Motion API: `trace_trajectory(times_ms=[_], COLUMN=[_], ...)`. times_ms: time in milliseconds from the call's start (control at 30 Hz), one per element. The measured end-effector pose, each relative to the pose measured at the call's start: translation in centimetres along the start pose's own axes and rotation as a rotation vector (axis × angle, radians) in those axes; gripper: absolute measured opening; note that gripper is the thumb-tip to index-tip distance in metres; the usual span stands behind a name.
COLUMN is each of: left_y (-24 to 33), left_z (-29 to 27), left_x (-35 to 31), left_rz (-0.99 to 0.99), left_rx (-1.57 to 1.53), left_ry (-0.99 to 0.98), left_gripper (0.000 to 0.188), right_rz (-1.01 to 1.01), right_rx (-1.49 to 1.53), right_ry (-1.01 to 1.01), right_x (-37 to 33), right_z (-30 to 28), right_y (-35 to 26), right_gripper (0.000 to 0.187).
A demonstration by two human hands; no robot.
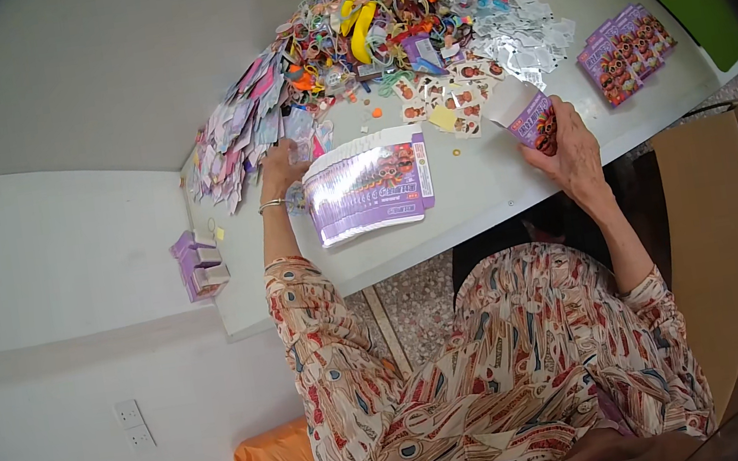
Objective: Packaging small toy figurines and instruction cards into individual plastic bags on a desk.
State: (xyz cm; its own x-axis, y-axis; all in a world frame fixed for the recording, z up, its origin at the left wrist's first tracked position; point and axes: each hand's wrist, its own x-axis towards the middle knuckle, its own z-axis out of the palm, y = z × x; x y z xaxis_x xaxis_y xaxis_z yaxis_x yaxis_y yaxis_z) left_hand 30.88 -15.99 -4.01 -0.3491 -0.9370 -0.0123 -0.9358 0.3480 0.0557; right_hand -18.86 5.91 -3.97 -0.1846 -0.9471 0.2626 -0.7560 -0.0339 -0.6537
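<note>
My right hand point(573, 155) is closed around a small purple printed box point(535, 124), held upright above the table with a pale flap raised at its top. At the left, my left hand point(281, 163) is at the edge of a heap of pink and purple packets point(245, 120). Its fingers are bent together beside a clear plastic packet point(304, 134); what they pinch, if anything, is hidden. Between my hands, a fanned row of flat purple cartons point(368, 191) lies on the white table point(477, 192).
Mixed small toys point(395, 14) form a large pile at the back, with yellow banana-shaped pieces point(363, 33). Silvery-white packets point(530, 33) and printed cards point(464, 99) spread beside it. Filled purple boxes point(627, 53) stand right. A cardboard carton point(711, 248) is by the table's right edge.
</note>
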Motion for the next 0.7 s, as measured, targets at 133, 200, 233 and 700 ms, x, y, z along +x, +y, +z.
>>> trace_trajectory(times_ms=[133,200,233,700], left_y=[0.6,0.6,0.7,0.6], left_z=[0.1,0.2,0.4,-2.0], left_x=[0.0,-0.1,-0.1,-1.4], left_rz=[-0.127,-0.116,-0.112,-0.164], left_rx=[-0.197,-0.262,-0.262,-0.077], left_ry=[-0.016,0.082,0.081,0.622], left_gripper=[0.07,0.075,0.075,0.016], right_rz=[-0.003,-0.031,-0.029,-0.09], right_rx=[-0.005,-0.005,-0.006,0.036], right_ry=[0.009,0.033,0.036,0.02], right_x=[0.1,0.0,0.0,0.3], right_z=[0.3,0.3,0.3,0.6], right_y=[0.3,0.2,0.3,-0.8], right_gripper=[0.079,0.079,0.079,0.076])
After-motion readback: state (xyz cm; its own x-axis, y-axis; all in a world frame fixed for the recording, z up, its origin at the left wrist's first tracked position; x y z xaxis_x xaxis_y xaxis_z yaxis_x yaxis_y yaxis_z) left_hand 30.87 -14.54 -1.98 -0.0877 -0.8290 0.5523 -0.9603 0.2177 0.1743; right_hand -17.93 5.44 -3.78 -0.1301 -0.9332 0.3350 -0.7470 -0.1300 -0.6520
